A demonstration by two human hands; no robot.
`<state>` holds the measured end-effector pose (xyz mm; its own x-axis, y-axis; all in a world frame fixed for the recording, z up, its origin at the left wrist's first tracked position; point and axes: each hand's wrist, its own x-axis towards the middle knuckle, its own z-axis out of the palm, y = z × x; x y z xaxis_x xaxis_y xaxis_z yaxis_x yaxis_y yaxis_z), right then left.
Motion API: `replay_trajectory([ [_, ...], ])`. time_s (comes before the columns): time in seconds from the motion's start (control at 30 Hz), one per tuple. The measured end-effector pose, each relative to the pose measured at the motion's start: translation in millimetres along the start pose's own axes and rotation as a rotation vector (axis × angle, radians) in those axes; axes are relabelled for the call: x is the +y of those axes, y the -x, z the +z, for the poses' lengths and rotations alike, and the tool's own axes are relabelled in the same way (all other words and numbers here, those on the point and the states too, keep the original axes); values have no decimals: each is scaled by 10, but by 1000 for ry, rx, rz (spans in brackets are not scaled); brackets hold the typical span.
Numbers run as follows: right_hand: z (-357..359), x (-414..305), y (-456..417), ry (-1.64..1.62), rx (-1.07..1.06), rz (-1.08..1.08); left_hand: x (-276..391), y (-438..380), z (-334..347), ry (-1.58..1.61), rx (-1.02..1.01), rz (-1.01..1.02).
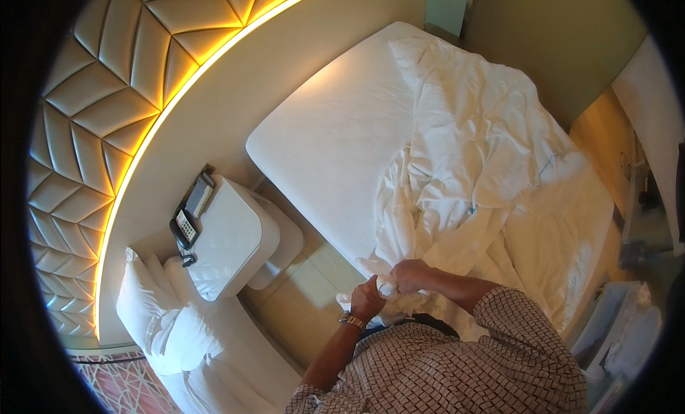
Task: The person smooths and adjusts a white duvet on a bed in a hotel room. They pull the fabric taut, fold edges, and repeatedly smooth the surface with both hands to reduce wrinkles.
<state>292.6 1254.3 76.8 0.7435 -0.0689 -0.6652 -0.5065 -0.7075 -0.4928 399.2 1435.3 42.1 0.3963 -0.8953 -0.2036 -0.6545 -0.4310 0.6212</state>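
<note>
My left hand [367, 300], with a metal-banded watch on the wrist, is closed around a bunched piece of white bed linen [386, 286]. Just to its right, my right hand [411, 276] grips the same gathered cloth. Both hands are in front of my waist at the near side of the bed. A rumpled white duvet [455, 146] covers the right part of the bed, with folds reaching down to my hands. The mattress [332, 130] has a smooth white cover showing on its left part. Cloth hides my fingertips.
A white nightstand [230, 232] with a telephone [184, 229] stands left of the bed. Tiled floor [307, 285] lies between them and a second bed [241, 355] with white pillows [187, 339]. A padded, lit headboard wall [128, 87] curves behind. Bags [631, 334] are at lower right.
</note>
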Motion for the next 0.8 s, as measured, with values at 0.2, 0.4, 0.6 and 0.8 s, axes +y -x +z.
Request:
replay_trajectory([
  [0.2, 237, 134, -69, 5, 675, -543, -38, -62, -107, 189, -62, 66],
  [0.4, 185, 150, 3, -175, 123, -240, 145, 8, -73, -106, -95, -38],
  [0.6, 175, 86, -32, -151, 132, -94, 157, -13, -63, -92, 73, -12],
  [0.8, 162, -23, 46, 52, 145, -104, 9, 62, -33, 14, -6, -18],
])
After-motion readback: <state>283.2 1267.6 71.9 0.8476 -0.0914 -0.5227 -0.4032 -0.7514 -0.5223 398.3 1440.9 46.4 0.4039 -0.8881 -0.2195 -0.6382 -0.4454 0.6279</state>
